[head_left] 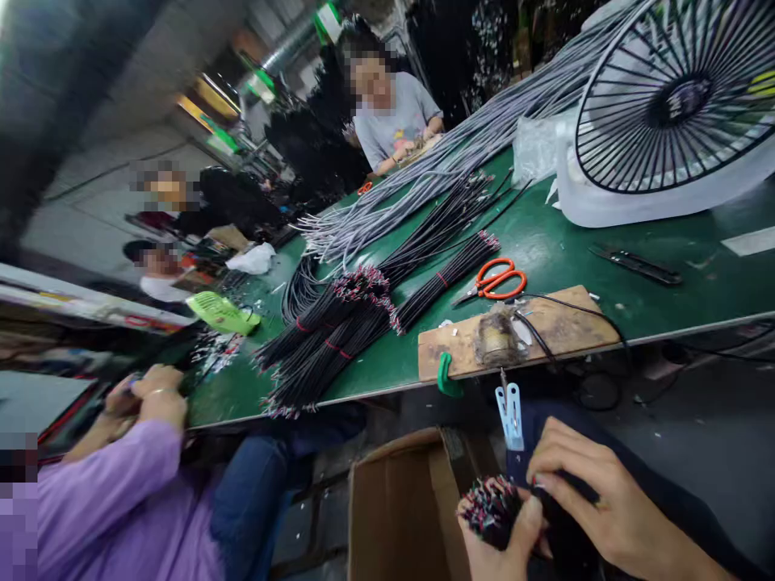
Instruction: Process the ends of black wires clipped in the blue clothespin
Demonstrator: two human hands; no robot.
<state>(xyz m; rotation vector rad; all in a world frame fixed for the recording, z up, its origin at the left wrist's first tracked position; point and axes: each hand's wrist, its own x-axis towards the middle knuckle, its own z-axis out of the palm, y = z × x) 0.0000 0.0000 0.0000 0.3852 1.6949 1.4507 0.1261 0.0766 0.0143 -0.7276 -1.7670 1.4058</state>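
Observation:
Low in the head view, below the table edge, my left hand (512,537) is wrapped round a bundle of black wires (493,504) whose stripped coloured ends point up and left. My right hand (596,496) closes on the same bundle from the right, with its fingertips pinched at the wire ends. Right above my hands, a pale blue clip (510,414) hangs from a wooden block (514,331) fixed at the table's front edge.
On the green table (605,242) lie bundles of black wires (339,323), grey cables (436,165), orange scissors (493,281) and a white fan (666,97). An open cardboard box (403,504) stands left of my hands. A person in a purple sleeve (115,492) works at left; others sit farther back.

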